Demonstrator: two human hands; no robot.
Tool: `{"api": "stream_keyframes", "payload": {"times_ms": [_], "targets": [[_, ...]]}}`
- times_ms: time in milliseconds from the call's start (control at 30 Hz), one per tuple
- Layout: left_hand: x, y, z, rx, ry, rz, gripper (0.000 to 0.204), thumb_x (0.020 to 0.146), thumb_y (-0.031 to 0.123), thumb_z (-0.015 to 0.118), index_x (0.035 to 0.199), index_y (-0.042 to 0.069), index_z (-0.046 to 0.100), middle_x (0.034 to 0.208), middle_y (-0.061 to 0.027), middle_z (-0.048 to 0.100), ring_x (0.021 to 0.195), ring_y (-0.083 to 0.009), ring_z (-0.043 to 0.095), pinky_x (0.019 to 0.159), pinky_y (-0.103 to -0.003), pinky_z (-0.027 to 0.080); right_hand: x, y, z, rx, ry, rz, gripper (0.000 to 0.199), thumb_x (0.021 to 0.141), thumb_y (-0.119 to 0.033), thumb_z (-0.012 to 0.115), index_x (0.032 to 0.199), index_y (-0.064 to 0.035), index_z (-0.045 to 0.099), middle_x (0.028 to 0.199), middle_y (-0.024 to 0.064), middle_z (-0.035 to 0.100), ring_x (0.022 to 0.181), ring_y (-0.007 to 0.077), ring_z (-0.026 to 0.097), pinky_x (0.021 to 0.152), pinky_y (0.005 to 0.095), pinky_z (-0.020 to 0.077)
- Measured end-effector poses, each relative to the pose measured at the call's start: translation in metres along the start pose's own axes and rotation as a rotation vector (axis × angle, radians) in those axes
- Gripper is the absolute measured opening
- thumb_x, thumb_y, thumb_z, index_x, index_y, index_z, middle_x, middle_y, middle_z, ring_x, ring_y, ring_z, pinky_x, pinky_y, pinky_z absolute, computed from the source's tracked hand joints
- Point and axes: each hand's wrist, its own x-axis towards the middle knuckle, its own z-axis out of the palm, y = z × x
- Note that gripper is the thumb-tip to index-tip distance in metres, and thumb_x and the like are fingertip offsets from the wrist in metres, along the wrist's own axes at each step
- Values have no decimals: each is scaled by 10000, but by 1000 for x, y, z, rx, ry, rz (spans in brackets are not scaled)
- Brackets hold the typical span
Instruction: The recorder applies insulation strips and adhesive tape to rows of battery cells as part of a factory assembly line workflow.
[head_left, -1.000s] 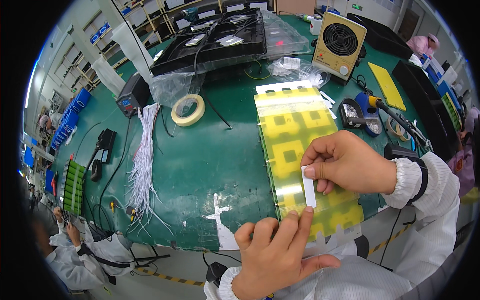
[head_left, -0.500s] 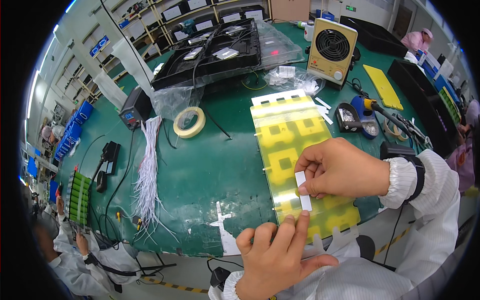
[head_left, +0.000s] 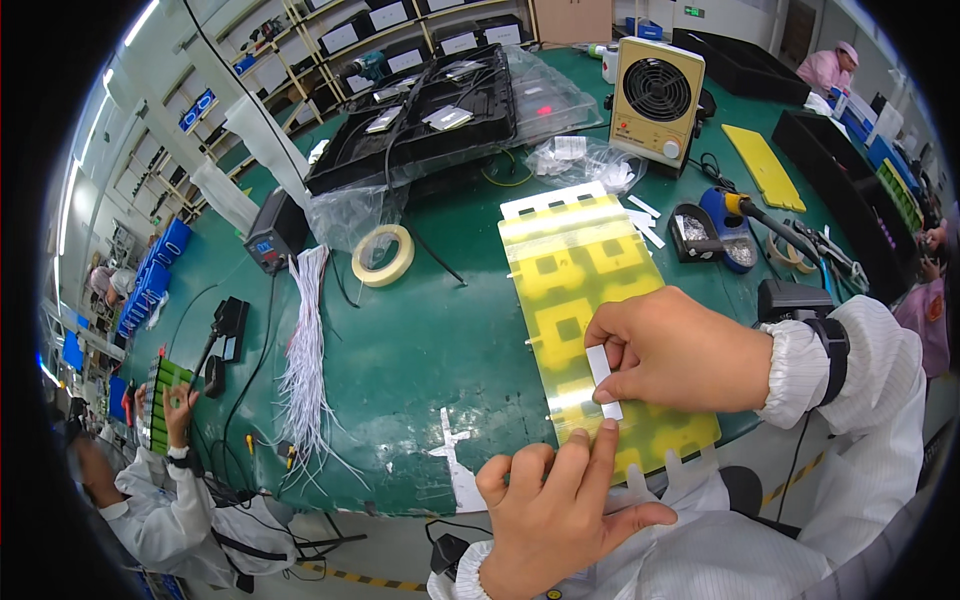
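A long yellow sheet with square cut-outs lies on the green table, running from the middle toward the near edge. My right hand pinches a small white strip upright over the sheet's near part. My left hand is at the table's near edge, its index and middle fingertips pressing on the sheet just below the strip. It holds nothing.
A roll of tape and a bundle of white wires lie left of the sheet. A black tray, a beige fan unit and soldering tools stand behind. A person in white works at the lower left.
My right hand with the white strip has shifted slightly along the sheet, and my left fingertips have moved up closer under the strip. The camera view has tilted a little.
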Motion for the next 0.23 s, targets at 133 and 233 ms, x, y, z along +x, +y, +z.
{"api": "stream_keyframes", "payload": {"times_ms": [133, 233], "targets": [[-2, -1, 1, 7, 0, 1, 739, 821, 731, 496, 1045, 62, 716, 875, -15, 558, 796, -195, 454, 787, -381, 285, -4, 4, 2, -273, 60, -123, 485, 769, -181, 777, 1127, 88, 594, 1024, 231, 652, 942, 362, 657, 824, 395, 517], [-2, 0, 2, 13, -8, -2, 769, 801, 774, 512, 1059, 81, 724, 902, 14, 576, 814, -171, 464, 801, -359, 285, 5, 6, -9, -427, 99, -38, 731, 728, -296, 831, 1288, 13, 479, 1430, 210, 401, 1127, 308, 601, 889, 368, 503]]}}
